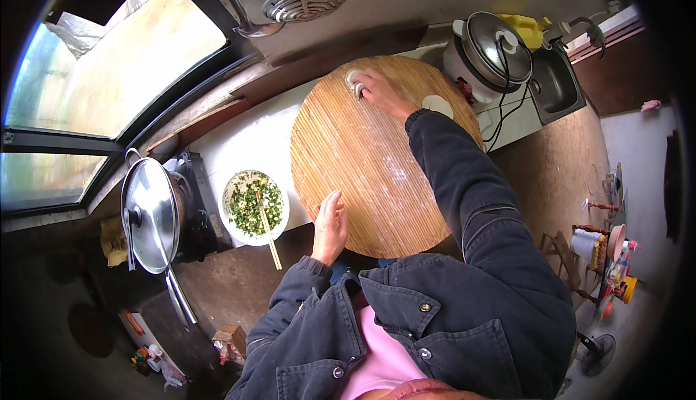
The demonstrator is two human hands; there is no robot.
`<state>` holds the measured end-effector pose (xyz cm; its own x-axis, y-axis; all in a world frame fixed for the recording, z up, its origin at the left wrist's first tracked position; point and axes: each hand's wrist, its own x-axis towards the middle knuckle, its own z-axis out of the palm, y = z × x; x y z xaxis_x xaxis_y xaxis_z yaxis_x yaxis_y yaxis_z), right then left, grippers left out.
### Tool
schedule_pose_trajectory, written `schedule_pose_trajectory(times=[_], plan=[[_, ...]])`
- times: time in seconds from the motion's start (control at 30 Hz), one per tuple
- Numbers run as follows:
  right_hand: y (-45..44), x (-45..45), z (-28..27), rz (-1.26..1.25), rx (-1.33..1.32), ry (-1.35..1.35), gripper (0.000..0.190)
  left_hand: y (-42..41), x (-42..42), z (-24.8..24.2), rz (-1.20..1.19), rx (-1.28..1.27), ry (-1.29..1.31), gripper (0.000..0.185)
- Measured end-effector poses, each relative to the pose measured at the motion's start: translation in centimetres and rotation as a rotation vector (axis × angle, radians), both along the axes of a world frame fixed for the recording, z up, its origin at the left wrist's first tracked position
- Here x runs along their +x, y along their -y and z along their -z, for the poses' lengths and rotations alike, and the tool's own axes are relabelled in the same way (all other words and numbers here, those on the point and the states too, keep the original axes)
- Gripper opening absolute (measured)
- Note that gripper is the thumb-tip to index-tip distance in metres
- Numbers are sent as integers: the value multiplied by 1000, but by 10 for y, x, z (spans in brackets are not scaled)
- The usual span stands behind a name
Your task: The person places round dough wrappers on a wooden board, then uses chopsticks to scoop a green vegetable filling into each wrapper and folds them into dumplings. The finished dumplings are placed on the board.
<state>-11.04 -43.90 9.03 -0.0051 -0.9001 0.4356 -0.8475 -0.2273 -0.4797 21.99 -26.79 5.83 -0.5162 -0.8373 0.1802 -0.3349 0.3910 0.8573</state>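
Observation:
My right hand [382, 94] reaches across a round ridged wooden board [370, 150] to its far edge. Its fingertips are around a small white piece of dough [359, 90], which looks like a dumpling and is partly hidden by them. Another white dumpling [353, 76] lies right beside it. Partly behind my right forearm is a flat round dough wrapper [438, 106]. My left hand [329, 230] is at the board's near left edge, fingers loosely extended, with nothing seen in it. To its left stands a white bowl [224, 216] of chopped greens filling [247, 204], with chopsticks [269, 237] leaning in it.
A lidded wok [155, 212] sits on a stove at left, its handle jutting towards me. An electric pot [492, 55] with a loose black cord [503, 114] stands right of the board, before a steel sink [557, 85]. A ladle [258, 29] and a strainer [305, 2] hang above.

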Motion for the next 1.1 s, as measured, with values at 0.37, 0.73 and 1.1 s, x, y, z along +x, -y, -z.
schedule_pose_trajectory(times=[0.37, 0.73, 1.1], plan=[[-100, -133, -5, 427, 136, 59, 24, -3, -11, -2, 23, 69, -72, 42], [-137, -137, 2, 538, 354, 181, 26, -8, -34, -20, 131, 76, -36, 36], [-152, -120, -9, 525, 124, -25, 20, -10, -31, -10, 121, 111, -43, 28]])
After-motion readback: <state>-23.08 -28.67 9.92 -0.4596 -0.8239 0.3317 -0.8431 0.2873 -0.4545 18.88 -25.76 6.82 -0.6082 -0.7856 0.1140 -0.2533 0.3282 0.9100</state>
